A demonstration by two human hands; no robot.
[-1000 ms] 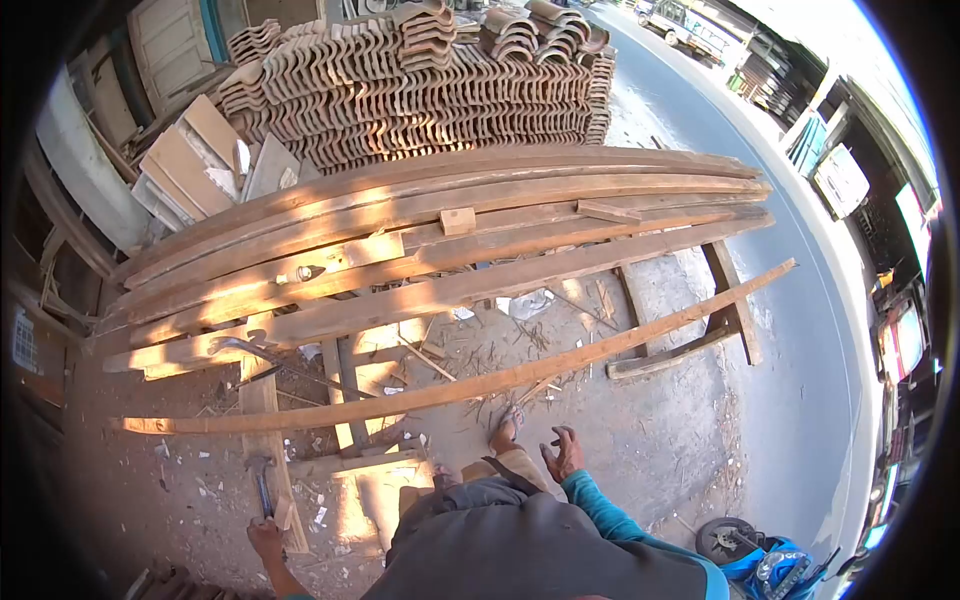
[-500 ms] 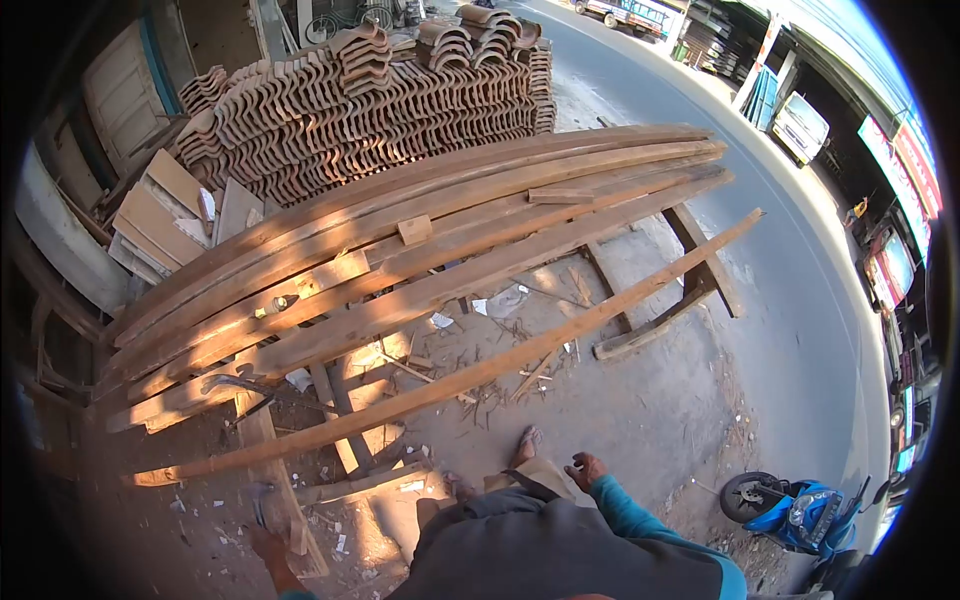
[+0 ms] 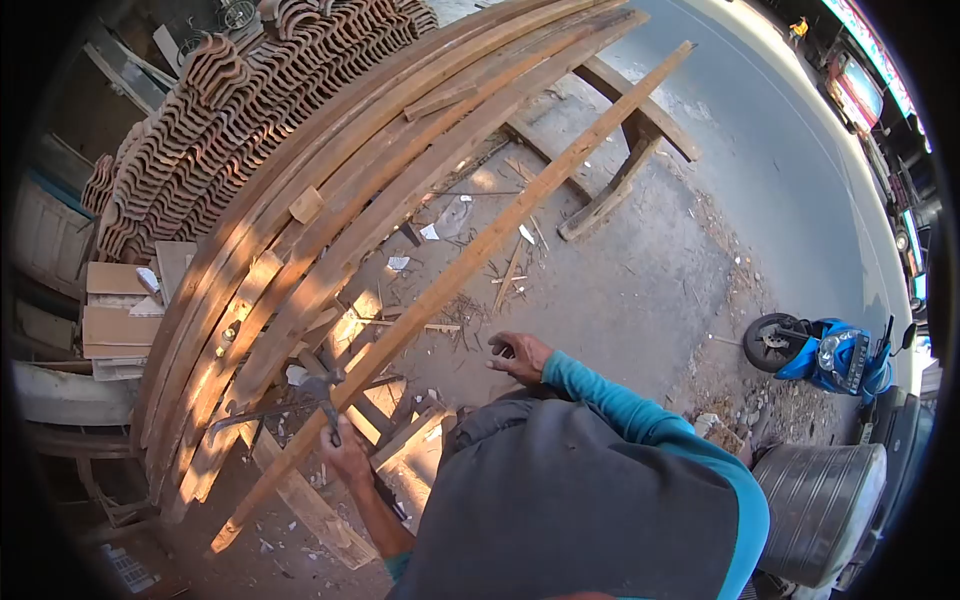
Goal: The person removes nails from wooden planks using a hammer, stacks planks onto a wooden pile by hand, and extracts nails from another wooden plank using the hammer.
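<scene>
My left hand (image 3: pixel 346 452) is closed round the handle of a hammer (image 3: pixel 324 392), whose head lies over a long narrow wooden strip (image 3: pixel 440 292). The strip runs diagonally from the lower left to the upper right. To the right of the strip, my right hand (image 3: pixel 520 357) hangs in the air with its fingers partly curled and apart, holding nothing. Behind the strip lie several long beams (image 3: pixel 330 250) side by side. A small wood block (image 3: pixel 306 205) and a short wood piece (image 3: pixel 440 102) rest on them.
Stacked roof tiles (image 3: pixel 230 130) stand behind the beams. A wooden trestle leg (image 3: pixel 612 195) is beyond the strip. At the right are a blue motorcycle (image 3: pixel 835 355), a large metal drum (image 3: pixel 815 505) and the road (image 3: pixel 740 120). Wood scraps litter the ground.
The view has turned to the right. My left hand has raised the hammer from low beside the strip to over it. My right hand stays empty, now in front of my body.
</scene>
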